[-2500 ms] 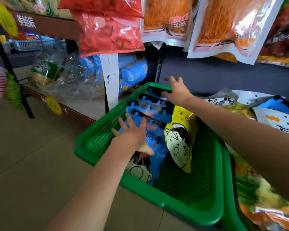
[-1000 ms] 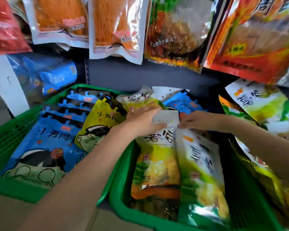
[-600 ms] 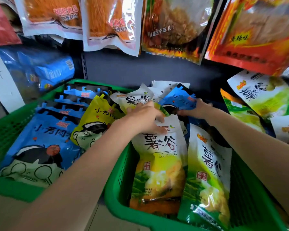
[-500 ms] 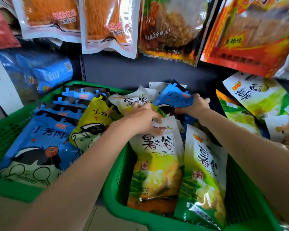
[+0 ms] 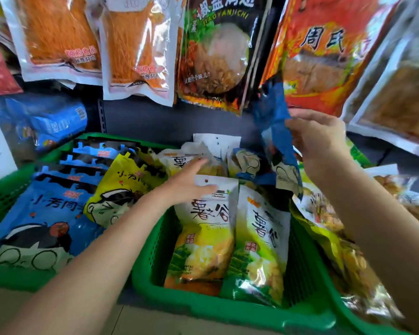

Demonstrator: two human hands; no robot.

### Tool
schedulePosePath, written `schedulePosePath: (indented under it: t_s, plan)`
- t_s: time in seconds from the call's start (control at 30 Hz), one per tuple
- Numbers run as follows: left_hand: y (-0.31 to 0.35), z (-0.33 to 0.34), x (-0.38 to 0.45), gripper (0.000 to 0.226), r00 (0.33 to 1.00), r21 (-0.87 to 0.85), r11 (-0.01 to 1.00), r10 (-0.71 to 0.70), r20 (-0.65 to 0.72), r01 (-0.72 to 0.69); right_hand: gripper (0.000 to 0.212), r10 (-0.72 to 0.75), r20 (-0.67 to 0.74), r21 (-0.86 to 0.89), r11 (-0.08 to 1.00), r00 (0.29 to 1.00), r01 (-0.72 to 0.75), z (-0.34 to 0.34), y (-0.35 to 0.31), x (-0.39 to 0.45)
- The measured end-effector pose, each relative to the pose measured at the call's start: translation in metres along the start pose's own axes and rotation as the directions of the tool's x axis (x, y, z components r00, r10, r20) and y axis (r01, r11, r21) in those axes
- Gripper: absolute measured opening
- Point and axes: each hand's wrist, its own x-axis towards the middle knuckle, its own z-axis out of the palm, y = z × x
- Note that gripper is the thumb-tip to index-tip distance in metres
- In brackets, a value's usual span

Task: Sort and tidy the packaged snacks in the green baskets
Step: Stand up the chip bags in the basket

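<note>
Dark grey shelf backing (image 5: 179, 122) fills the rear of the view. Hanging packets crowd the top edge: two orange-strip packets (image 5: 58, 35), a dark packet with green lettering (image 5: 215, 52), a red-orange packet (image 5: 324, 52), and a pale-framed packet (image 5: 402, 97) at far right, blurred. Their lower ends hang over the back of the baskets.

Left green basket (image 5: 3, 197): a row of blue cartoon packets (image 5: 46, 213) overlapping front to back, with one yellow cartoon packet (image 5: 121, 189) lying tilted against the right side of the row.

Middle green basket (image 5: 228, 310): two yellow-green packets (image 5: 206, 235) side by side, leaning back, with more pale packets stacked behind them.

Left hand (image 5: 186, 182) reaches over the wall between the two baskets. Its fingers (image 5: 198, 164) are straight and relaxed, gripping nothing, and rest on the top edge of the left yellow-green packet.

Right hand (image 5: 317, 141) is raised above the back of the middle basket. Its fingers are curled round the edge of a blue cartoon packet (image 5: 276, 131), which hangs upright, clear of the packets below; its top overlaps the red-orange hanging packet.

Right of the middle basket: loose yellow-green packets (image 5: 336, 250), partly hidden by the right forearm. Blue bags (image 5: 46, 122) lie behind the left basket, blurred.
</note>
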Motion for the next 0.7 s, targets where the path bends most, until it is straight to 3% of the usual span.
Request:
schedulePosePath:
  t_s: [0.07,0.13,0.23,0.33,0.43,0.53,0.63,0.7]
  plan:
    - [0.014,-0.006,-0.005,0.089,1.0,-0.168,0.986,-0.02,0.009,0.021,0.021,-0.035,0.084,-0.078,0.996,0.996,0.042,0.005,-0.007,-0.014]
    - [0.024,-0.014,-0.013,0.1,0.999,-0.212,0.977,-0.013,0.053,0.024,0.023,-0.034,0.164,-0.091,0.995,0.986,0.05,0.014,-0.009,-0.032]
    - [0.022,-0.03,-0.028,0.113,0.997,-0.431,0.902,-0.006,0.079,0.04,0.024,0.019,0.275,0.02,0.999,0.961,-0.025,0.034,-0.008,-0.053]
    - [0.005,-0.051,-0.046,0.101,0.997,-0.674,0.735,-0.063,0.045,0.077,0.017,0.089,0.412,0.141,0.977,0.907,-0.16,0.064,-0.01,-0.07]
    - [-0.017,-0.074,-0.067,0.074,0.989,-0.776,0.627,-0.145,-0.021,0.075,0.019,0.105,0.441,0.279,0.928,0.891,-0.247,0.103,-0.009,-0.076]
    - [-0.041,-0.106,-0.083,0.05,0.95,-0.736,0.676,-0.246,-0.191,0.026,0.018,0.083,0.407,0.294,0.931,0.91,-0.217,0.135,-0.002,-0.077]
    - [-0.072,-0.137,-0.091,0.04,0.888,-0.567,0.82,-0.318,-0.332,0.081,0.017,0.099,0.395,0.125,0.979,0.913,-0.16,0.143,0.016,-0.076]
    - [-0.091,-0.14,-0.09,0.042,0.842,-0.43,0.892,-0.334,-0.424,0.137,0.024,0.186,0.398,0.006,0.979,0.898,-0.205,0.134,0.03,-0.072]
